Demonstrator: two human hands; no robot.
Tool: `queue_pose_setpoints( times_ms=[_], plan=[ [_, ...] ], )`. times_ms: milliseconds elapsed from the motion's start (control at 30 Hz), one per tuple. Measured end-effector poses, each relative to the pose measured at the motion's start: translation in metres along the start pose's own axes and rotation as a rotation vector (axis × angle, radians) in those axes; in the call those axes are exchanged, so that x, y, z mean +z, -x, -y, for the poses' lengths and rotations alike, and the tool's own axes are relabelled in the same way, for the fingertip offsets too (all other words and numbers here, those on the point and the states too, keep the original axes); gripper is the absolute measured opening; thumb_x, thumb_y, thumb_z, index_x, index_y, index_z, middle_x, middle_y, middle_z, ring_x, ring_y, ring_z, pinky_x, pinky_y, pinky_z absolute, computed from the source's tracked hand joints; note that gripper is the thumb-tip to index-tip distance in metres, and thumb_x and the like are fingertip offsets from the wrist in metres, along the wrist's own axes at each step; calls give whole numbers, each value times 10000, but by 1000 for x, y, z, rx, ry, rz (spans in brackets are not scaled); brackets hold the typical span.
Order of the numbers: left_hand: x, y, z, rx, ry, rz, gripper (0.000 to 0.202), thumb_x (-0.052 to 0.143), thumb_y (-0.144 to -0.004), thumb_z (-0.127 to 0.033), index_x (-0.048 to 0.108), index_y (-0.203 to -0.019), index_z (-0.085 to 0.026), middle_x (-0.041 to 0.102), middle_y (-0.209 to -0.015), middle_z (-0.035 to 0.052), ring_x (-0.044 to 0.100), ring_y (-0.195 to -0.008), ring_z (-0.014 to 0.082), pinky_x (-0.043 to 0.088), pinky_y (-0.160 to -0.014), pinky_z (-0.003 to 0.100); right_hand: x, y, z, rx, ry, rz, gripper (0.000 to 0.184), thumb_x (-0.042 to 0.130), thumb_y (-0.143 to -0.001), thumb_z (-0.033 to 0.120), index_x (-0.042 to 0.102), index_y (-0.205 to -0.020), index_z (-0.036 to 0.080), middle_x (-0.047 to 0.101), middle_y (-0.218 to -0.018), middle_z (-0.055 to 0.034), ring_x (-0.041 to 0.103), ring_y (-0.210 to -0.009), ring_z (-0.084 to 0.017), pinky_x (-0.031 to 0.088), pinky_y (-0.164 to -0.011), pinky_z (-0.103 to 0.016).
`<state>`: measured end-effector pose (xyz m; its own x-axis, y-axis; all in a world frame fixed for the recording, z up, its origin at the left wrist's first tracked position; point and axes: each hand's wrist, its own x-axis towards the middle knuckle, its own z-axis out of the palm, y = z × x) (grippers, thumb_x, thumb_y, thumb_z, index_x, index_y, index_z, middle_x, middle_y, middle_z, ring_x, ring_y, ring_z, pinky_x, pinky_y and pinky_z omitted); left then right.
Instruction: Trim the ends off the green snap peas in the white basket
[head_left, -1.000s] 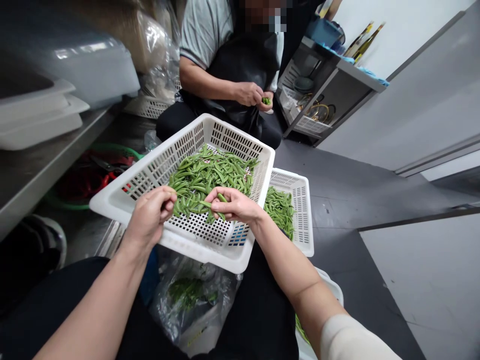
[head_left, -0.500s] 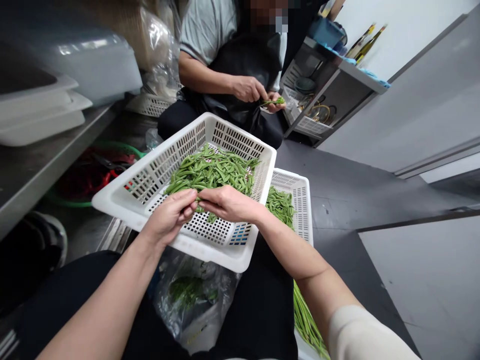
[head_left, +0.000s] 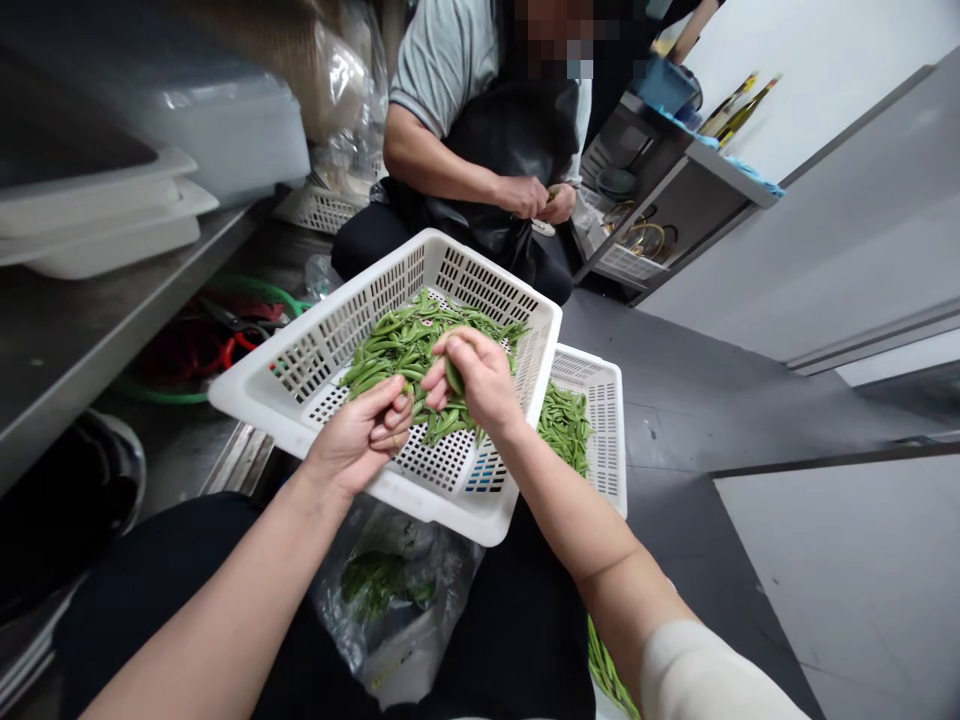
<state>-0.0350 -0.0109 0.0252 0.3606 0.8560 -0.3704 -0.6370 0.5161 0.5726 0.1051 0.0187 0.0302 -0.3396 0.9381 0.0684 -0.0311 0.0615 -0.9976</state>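
Over the white basket (head_left: 517, 505), my right hand (head_left: 484, 385) is curled around a green pea pod (head_left: 454, 376), which shows between thumb and fingers. My left hand (head_left: 367, 430) is closed in a pinch at the basket's near rim, with a tiny green bit at its fingertips, too small to name. The two hands are apart. Beneath them, a heap of green pea pods (head_left: 401, 340) lies on the basket's slotted floor. Below the basket, between dark-clothed legs, sits a clear plastic bag (head_left: 450, 590) with green leafy bits inside.
A second white basket (head_left: 611, 440) with green pods stands to the right. Across from me a co-worker's hands (head_left: 536, 200) work close together. At left are a metal shelf (head_left: 112, 340) with white tubs (head_left: 112, 235) and a green-rimmed basket (head_left: 161, 395) with red items.
My hands have come apart. The right has moved up and turned, with the pod in it; the left stays pinched near the rim. The co-worker's hands have drawn together.
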Motion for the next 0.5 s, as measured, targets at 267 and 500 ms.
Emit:
queue_pose_setpoints(
  times_ms=[267, 500],
  plan=[
    [-14, 15, -31, 298, -142, -43, 203, 578, -683, -141, 525, -487, -131, 540, -538, 4, 462, -437, 46, 360, -359, 110, -31, -48, -35, 106, 659, -83, 166, 388, -893, 173, 519, -995, 160, 634, -772, -28, 603, -655, -121, 509, -631, -260],
    [-18, 18, -32, 266, -436, -144, 98, 639, -632, -224, 590, -617, -141, 653, -667, 33, 568, -531, 100, 369, -377, 134, -10, -43, -75, 161, 1605, 643, 206, 524, -831, 182, 654, -990, 205, 685, -935, -93, 632, -901, -229, 440, -714, -299]
  ],
)
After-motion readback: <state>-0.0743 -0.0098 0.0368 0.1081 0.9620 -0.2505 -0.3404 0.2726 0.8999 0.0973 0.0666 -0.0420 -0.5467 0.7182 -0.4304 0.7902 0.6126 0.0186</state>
